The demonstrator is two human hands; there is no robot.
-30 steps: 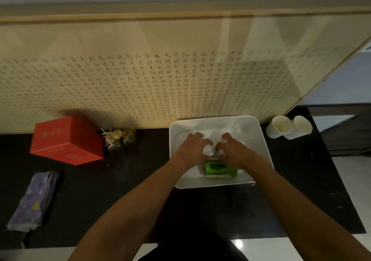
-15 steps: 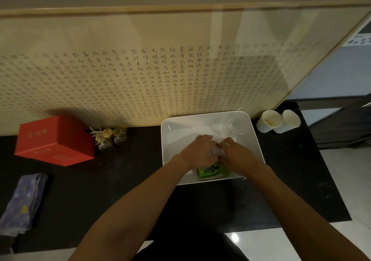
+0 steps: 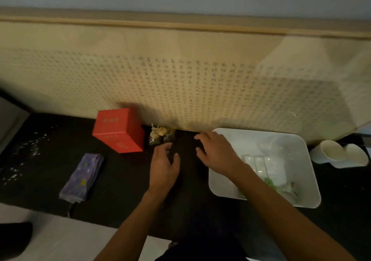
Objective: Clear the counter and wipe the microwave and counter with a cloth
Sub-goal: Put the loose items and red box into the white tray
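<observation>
Both hands hover over the black counter holding nothing. My left hand has loosely spread fingers just in front of two small wrapped packets with straw ties. My right hand is spread open at the left rim of the white tray, reaching leftward. Inside the tray lie a clear plastic pack, a green packet and a clear cup. A red box stands left of the small packets. Further left lies a folded purple cloth.
Two white paper cups lie on their sides right of the tray. A large framed calligraphy panel leans along the back wall. White crumbs are scattered on the counter's left end. The counter's front edge meets a pale floor.
Both hands have left the white tray and moved left toward the small wrapped packets. The items they handled stay in the tray. The view has swung left.
</observation>
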